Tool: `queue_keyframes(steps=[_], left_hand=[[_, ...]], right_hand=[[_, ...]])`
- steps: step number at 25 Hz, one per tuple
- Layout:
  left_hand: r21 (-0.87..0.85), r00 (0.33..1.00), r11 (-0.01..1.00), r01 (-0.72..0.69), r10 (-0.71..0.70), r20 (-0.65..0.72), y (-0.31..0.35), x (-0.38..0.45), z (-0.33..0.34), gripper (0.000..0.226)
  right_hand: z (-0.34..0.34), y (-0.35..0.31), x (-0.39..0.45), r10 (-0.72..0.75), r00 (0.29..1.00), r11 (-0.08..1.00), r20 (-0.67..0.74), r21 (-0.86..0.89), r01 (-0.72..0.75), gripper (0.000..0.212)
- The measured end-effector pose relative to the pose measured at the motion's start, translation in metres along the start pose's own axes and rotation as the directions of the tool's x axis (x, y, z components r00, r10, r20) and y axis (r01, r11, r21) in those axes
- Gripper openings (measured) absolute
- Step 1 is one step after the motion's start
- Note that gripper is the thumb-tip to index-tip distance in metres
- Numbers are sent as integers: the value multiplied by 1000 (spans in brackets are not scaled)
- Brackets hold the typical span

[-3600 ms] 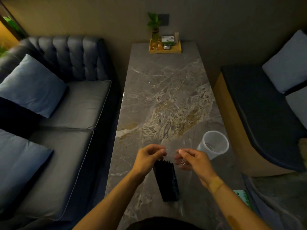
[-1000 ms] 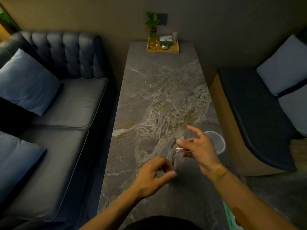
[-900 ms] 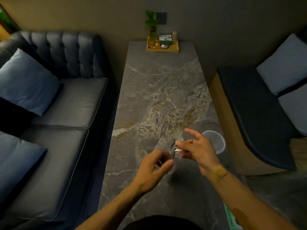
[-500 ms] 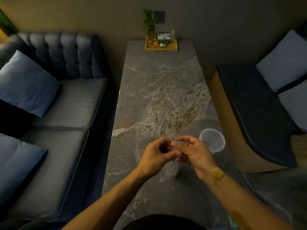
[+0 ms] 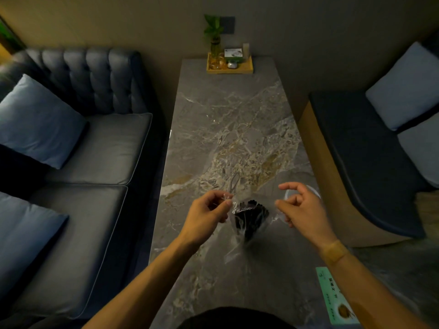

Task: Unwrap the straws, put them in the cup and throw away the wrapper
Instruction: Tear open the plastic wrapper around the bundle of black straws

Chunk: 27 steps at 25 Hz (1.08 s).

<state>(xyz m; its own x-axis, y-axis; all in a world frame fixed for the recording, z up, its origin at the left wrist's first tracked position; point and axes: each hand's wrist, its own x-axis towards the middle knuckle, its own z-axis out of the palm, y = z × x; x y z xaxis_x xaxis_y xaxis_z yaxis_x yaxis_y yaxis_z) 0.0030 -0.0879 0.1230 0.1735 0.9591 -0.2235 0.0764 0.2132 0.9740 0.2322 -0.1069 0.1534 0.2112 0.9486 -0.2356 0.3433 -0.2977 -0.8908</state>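
Note:
A bundle of black straws (image 5: 249, 216) stands on end over the marble table (image 5: 228, 129), inside a clear plastic wrapper (image 5: 237, 243) whose top is spread open. My left hand (image 5: 209, 213) pinches the wrapper's left edge between thumb and forefinger. My right hand (image 5: 301, 207) is at the wrapper's right edge, thumb and forefinger nearly together; the film there is too faint to tell whether it is gripped. The clear plastic cup (image 5: 314, 191) stands at the table's right edge, mostly hidden behind my right hand.
A wooden tray (image 5: 230, 67) with a plant vase and small items sits at the table's far end. A green card (image 5: 335, 298) lies at the near right corner. A dark sofa (image 5: 99, 150) runs along the left, a bench (image 5: 361, 162) along the right.
Half a second ago my hands were together at the wrapper's top; they have pulled apart sideways, spreading the wrapper open and exposing the straw ends.

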Motion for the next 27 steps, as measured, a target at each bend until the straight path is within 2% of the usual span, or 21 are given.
queue_keyframes(steps=[2, 3, 4, 5, 6, 8, 11, 13, 17, 19, 23, 27], left_hand=[[22, 1000, 1000, 0, 0, 14, 1, 1, 1, 10], [29, 1000, 1000, -2, 1, 23, 1, 2, 3, 11], [35, 999, 999, -5, 4, 34, 1, 3, 4, 11], [40, 999, 999, -8, 6, 45, 1, 4, 5, 11], [50, 999, 999, -10, 8, 53, 1, 6, 6, 11], [78, 998, 997, -15, 11, 59, 0, 9, 6, 12], [103, 998, 994, -26, 19, 63, 0, 13, 4, 12], [111, 997, 993, -28, 20, 73, 0, 15, 3, 11], [128, 996, 991, -33, 21, 91, 0, 19, -1, 11], [138, 995, 989, -46, 32, 99, -1, 21, -2, 10], [131, 993, 990, -60, 47, 105, -1, 25, -2, 13], [98, 996, 992, -85, 81, 44, -19, 18, -3, 31]], right_hand=[[0, -2, -4, -151, 987, 975, -56, -171, 140, 27], [1, -6, -8, -290, 952, 933, -95, -251, 259, 23], [3, -11, -12, -448, 889, 858, -93, -324, 399, 17], [7, -15, -14, -569, 822, 767, -28, -378, 519, 18], [10, -20, -17, -631, 772, 683, 77, -416, 600, 26], [18, -26, -18, -642, 718, 540, 269, -506, 673, 43], [24, -29, -17, -636, 678, 380, 368, -615, 691, 40], [25, -30, -16, -635, 684, 380, 359, -626, 681, 37], [22, -34, -9, -519, 797, 440, 309, -703, 559, 56], [20, -34, -7, -489, 807, 439, 331, -706, 556, 46], [19, -36, -3, -501, 768, 517, 399, -574, 635, 24], [22, -37, 5, -506, 811, 627, 293, -521, 579, 18]])
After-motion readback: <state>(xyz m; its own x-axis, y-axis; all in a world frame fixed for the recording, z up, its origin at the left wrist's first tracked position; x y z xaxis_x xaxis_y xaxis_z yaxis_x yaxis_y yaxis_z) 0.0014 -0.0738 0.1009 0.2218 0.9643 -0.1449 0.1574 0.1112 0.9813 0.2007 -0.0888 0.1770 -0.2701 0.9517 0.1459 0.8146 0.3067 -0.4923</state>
